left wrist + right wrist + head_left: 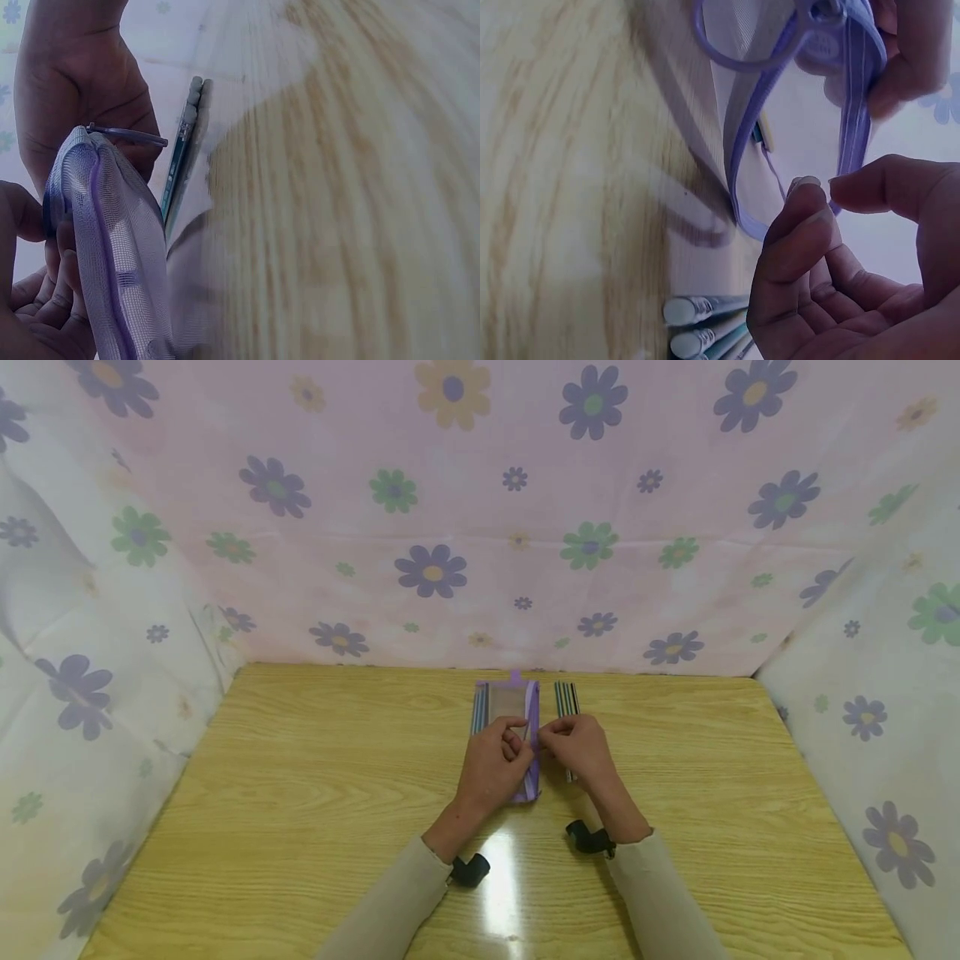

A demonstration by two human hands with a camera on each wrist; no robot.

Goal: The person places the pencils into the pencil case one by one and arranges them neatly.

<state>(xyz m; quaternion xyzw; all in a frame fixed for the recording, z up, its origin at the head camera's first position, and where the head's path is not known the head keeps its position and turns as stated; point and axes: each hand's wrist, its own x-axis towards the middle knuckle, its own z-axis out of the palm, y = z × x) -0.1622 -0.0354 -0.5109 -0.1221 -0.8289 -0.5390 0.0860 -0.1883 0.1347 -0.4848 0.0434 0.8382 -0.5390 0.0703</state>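
Observation:
A mesh pencil case with purple trim lies on the table, its zipper side gaping apart in the right wrist view. A round purple zipper pull hangs at one end of the opening. My left hand lies over the case and pinches one edge of the opening between thumb and fingers. From the other side my right hand has thumb and forefinger closed at the purple edge, the other fingers curled. Several pencils show through the mesh. More pencils lie beside the case, partly under my right hand.
The wooden table spreads out to both sides. Flowered cloth hangs behind it and at both sides. A black wrist camera sits at my right cuff, and another black camera at my left.

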